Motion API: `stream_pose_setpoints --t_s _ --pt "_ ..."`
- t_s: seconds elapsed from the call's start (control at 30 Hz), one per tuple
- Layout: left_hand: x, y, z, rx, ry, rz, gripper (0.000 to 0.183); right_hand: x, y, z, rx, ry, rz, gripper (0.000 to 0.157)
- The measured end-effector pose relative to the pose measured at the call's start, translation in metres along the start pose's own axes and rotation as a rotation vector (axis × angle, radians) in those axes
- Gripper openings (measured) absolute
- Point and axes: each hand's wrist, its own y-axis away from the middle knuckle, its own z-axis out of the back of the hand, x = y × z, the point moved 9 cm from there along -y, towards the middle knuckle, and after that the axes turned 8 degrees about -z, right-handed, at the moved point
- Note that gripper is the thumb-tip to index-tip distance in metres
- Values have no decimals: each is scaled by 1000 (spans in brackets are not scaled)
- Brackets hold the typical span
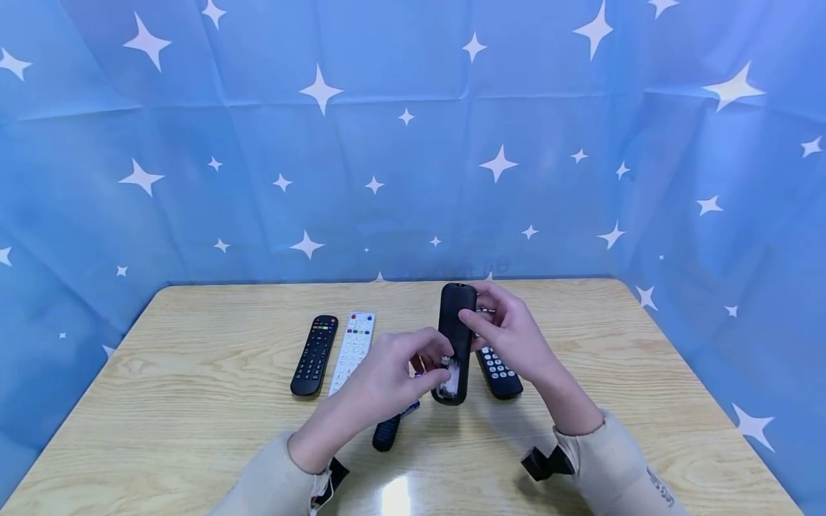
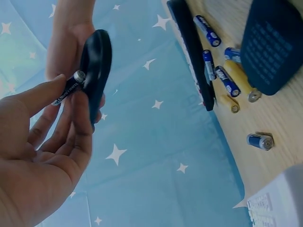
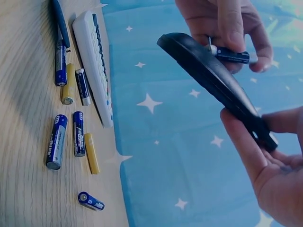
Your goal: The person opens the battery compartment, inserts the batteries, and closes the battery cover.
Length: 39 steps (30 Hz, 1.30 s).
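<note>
A long black plastic remote control point(image 1: 455, 330) is held above the pale wood-grain tabletop point(image 1: 193, 373), its back facing the head camera and an open battery compartment point(image 1: 450, 385) at its lower end. It should be light, stiff and slightly slick, best held by its upper edges, clear of that recess; the small dark-blue cylindrical battery point(image 3: 232, 55) looks smooth and easily dropped, best pinched mid-body. The right hand point(image 1: 510, 328) grips the remote's upper part, thumb on its back; the left hand point(image 1: 396, 369), slanting in, pinches the battery beside the compartment.
</note>
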Motion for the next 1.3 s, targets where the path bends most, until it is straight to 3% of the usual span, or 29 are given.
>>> stream_pose_setpoints --t_s 0.33,0.6,0.73,1.03,1.2,1.3 --pt "-6 1 -4 -42 -93 -100 15 4 1 1 -15 0 -6 37" --pt "-8 1 -4 -48 -150 -112 9 6 3 0 -16 -8 -5 37" --pt "-8 1 -1 -86 -164 -107 7 6 4 0 -13 0 -7 36" --pt "10 2 5 -161 36 99 6 11 7 -2 -1 19 15 36" --pt "26 7 2 -174 241 284 32 17 11 -1 -2 -6 42 35" --pt "35 11 -6 -141 383 400 42 20 12 -2 1 -6 48 34"
